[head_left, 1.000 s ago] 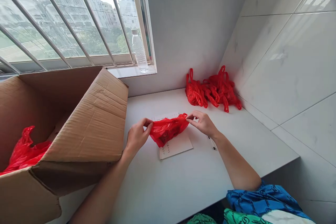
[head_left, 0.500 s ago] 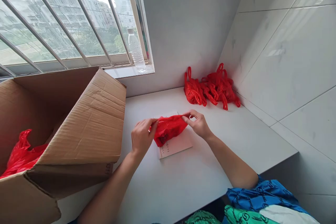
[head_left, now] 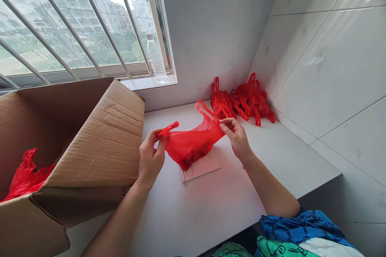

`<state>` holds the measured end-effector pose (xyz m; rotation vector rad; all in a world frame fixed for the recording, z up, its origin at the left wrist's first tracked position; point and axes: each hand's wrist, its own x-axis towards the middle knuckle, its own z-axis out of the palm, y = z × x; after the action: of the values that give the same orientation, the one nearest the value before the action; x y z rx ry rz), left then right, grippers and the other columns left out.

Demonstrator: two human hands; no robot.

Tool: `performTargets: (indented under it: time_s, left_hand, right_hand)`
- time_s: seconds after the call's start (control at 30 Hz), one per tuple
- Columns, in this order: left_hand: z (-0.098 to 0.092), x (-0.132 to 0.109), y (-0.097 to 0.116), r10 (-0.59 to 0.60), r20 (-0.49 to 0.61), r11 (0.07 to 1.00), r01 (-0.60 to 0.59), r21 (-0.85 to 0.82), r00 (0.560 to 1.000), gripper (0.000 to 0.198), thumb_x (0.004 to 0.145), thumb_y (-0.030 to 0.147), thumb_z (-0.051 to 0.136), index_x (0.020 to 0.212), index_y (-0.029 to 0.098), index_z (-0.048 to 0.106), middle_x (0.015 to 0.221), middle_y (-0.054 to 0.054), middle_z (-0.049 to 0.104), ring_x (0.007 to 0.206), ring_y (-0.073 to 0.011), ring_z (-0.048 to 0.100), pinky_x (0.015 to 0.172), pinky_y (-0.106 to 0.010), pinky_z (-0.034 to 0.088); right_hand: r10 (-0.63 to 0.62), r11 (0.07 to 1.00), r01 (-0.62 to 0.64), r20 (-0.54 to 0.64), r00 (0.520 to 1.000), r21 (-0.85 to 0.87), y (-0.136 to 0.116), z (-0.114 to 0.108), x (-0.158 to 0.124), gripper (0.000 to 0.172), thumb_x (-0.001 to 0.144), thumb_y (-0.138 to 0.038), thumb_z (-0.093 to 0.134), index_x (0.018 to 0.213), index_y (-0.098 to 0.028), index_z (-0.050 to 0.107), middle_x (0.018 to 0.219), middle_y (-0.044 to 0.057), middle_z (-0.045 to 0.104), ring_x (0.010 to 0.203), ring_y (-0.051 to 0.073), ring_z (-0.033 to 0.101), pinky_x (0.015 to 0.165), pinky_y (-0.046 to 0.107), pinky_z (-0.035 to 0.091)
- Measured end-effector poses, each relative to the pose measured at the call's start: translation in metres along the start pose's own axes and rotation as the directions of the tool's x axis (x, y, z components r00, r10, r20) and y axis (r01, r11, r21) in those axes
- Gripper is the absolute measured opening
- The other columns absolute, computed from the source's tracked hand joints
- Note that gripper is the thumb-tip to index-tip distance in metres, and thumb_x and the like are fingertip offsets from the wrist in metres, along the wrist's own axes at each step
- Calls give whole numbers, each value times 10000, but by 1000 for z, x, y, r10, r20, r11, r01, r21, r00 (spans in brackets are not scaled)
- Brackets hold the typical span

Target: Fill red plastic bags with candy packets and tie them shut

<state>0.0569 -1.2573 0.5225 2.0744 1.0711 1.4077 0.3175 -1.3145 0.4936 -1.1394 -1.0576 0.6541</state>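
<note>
A thin red plastic bag [head_left: 193, 142] is stretched out between my two hands, its handle loops standing up at both ends. My left hand [head_left: 152, 152] pinches the bag's left side near one handle. On the other side, my right hand [head_left: 237, 136] grips its right edge between thumb and fingers. Beneath the bag lies a pale pink book or booklet [head_left: 203, 167] with dark lettering; the bag covers its upper part. Whether the bag holds anything, I cannot tell.
An open cardboard box [head_left: 99, 136] stands at the left with red plastic bags [head_left: 27, 176] inside. Several bunched red bags [head_left: 244, 100] sit against the wall at the back of the white table [head_left: 181, 217]. A clear bottle [head_left: 157, 60] stands on the windowsill.
My hands have moved apart, the left one leftward and the right one slightly to the right. The bag has spread wider, and its handles now stick up.
</note>
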Motion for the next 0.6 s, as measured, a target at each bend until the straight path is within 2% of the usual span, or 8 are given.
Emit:
performTargets:
  time_s: [0.1, 0.2, 0.27, 0.3, 0.37, 0.43, 0.5, 0.6]
  left_hand:
    - [-7, 0, 3, -22, 18, 991, 24, -130, 1000, 169, 926, 246, 528, 1077, 212, 596, 1031, -52, 646, 979, -190, 629, 861, -316, 525]
    - [-12, -6, 21, 90, 158, 989, -69, -130, 983, 129, 892, 187, 531, 958, 212, 639, 1074, -66, 610, 1040, -208, 610, 885, -330, 525]
    - [-16, -12, 34, 162, 225, 983, -138, -117, 961, 155, 883, 152, 507, 831, 204, 643, 1074, -69, 592, 1041, -210, 605, 905, -345, 518]
    - [-17, -14, 40, 192, 244, 979, -167, -119, 951, 182, 883, 139, 492, 788, 202, 634, 1069, -67, 589, 1028, -206, 606, 924, -356, 510]
    - [-19, -16, 49, 248, 271, 967, -219, -131, 930, 212, 890, 135, 472, 750, 203, 616, 1054, -64, 591, 987, -194, 608, 979, -388, 485]
    - [-21, -18, 54, 299, 305, 953, -267, -143, 904, 227, 905, 158, 462, 734, 206, 605, 1036, -69, 606, 935, -188, 604, 1007, -413, 471]
    - [-21, -19, 54, 342, 340, 940, -309, -147, 876, 243, 923, 184, 446, 723, 210, 582, 990, -68, 632, 873, -181, 599, 1017, -429, 463]
    - [-23, -21, 52, 376, 382, 927, -348, -142, 844, 276, 944, 182, 364, 716, 217, 515, 811, -34, 642, 714, -156, 571, 994, -424, 465]
  right_hand:
    - [-40, 999, 42, -57, 998, 19, -3, -3, 3, 237, 871, -409, 636, 1033, -241, 591, 944, 25, 609, 896, 171, 597, 848, 337, 515]
    - [-236, 969, 223, -143, 961, -106, -16, -2, -5, 219, 893, -377, 613, 1066, -247, 580, 1031, 55, 613, 1005, 198, 600, 938, 400, 502]
    - [-467, 876, 418, -207, 860, -239, -29, 0, -15, 179, 901, -340, 599, 1057, -255, 575, 1044, 69, 612, 1039, 225, 599, 945, 447, 502]
    - [-571, 809, 511, -177, 802, -290, -36, 2, -20, 159, 905, -317, 591, 1054, -265, 575, 1025, 68, 617, 1021, 233, 606, 914, 455, 514]
    - [-684, 679, 661, 53, 728, -319, -48, 8, -31, 132, 916, -281, 574, 1047, -288, 584, 963, 54, 638, 934, 230, 627, 816, 427, 535]
    - [-610, 627, 719, 386, 692, -300, -53, 17, -38, 90, 947, -284, 540, 1006, -291, 609, 884, 35, 661, 838, 212, 631, 735, 375, 520]
    - [-403, 644, 675, 589, 700, -361, -49, 26, -39, 173, 989, -327, 480, 925, -266, 629, 797, 28, 659, 757, 198, 619, 676, 338, 482]
    - [-115, 656, 486, 559, 821, -577, -32, 30, -35, 336, 1014, -404, 416, 796, -234, 608, 655, 21, 591, 588, 172, 553, 566, 306, 401]
